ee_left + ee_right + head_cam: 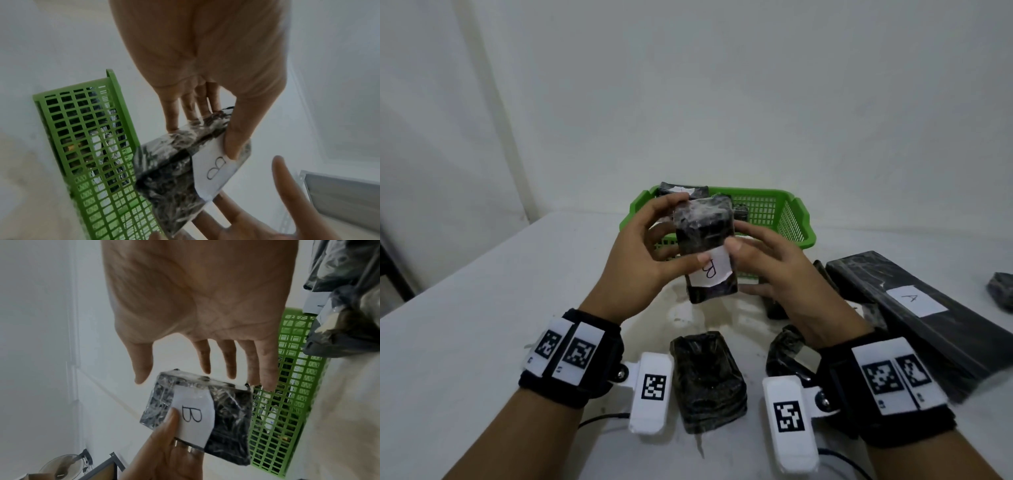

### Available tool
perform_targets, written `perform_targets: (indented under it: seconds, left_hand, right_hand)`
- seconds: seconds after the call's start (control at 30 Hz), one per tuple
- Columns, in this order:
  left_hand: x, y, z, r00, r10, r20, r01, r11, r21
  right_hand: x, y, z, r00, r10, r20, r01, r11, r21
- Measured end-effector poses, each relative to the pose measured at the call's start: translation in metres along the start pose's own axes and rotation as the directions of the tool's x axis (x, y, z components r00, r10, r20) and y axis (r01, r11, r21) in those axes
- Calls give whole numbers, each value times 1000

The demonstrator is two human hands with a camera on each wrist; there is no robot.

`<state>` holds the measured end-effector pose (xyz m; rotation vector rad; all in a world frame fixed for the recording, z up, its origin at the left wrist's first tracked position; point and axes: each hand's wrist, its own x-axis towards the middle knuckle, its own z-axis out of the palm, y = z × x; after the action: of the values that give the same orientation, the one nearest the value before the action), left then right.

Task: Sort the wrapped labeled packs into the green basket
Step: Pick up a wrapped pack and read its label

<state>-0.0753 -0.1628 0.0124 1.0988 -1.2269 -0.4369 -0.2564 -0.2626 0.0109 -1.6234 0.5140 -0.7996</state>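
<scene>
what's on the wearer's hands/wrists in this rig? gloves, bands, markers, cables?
No gloves: left hand and right hand are bare, forearms unsleeved. Each wrist carries a wide black strap, the left strap and right strap, each topped by two white panels printed with black square fiducial codes. A white boxy module with its own code hangs off each: left module, right module. Thin black cables trail from them.

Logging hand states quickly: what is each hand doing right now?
Left hand: holds the pack labelled B, thumb on its label.
Right hand: fingers straight beside the pack, not gripping.
</scene>
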Motion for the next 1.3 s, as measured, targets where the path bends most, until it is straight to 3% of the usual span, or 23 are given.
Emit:
perform_targets:
  seconds: [0.13, 0.33, 0.4, 0.47, 0.53, 0.67, 0.8, 0.93, 1.07, 1.13, 1.2, 1.3]
  left_hand:
    - [-1, -2, 1, 991, 59, 119, -61, 998, 9]
    - [-5, 1, 7, 968, 96, 233, -114, 991, 68]
    - [-6, -1, 5, 961, 19, 277, -61, 987, 145]
    - [-6, -2, 3, 947, -117, 298, 68, 983, 170]
    - [-4, -5, 4, 943, -211, 258, 178, 973, 143]
    - [-1, -11, 6, 969, -204, 137, 188, 975, 119]
    - [-2, -10, 3, 963, -202, 179, 195, 979, 55]
    - [1, -6, -1, 978, -180, 107, 182, 983, -1]
    - [0, -3, -3, 964, -205, 167, 205, 979, 15]
    - [1, -3, -1, 969, -202, 141, 204, 979, 2]
    - [2, -3, 2, 975, -195, 104, 194, 981, 15]
    - [3, -4, 3, 980, -193, 48, 188, 978, 89]
  right_hand:
    - [-1, -5, 0, 993, 101, 54, -104, 994, 45]
    - [-3, -7, -2, 995, 93, 33, -96, 989, 109]
    - [-2, -4, -4, 999, 44, -8, -43, 994, 101]
    - [-1, -2, -6, 999, -17, -33, 20, 997, 79]
    - [0, 0, -7, 999, -39, -15, 40, 997, 65]
    - [5, 5, -5, 1000, -17, 15, 17, 999, 36]
    - [7, 7, -7, 996, -69, -58, 74, 992, 100]
    - [6, 9, -5, 999, -35, 5, 34, 991, 133]
    - [4, 6, 3, 1000, 0, -16, 4, 979, 205]
    - [0, 3, 5, 1000, 26, 3, -27, 974, 224]
    - [-2, 1, 6, 1000, 15, 27, -20, 986, 168]
    - [-3, 2, 3, 994, -107, 10, 107, 994, -17]
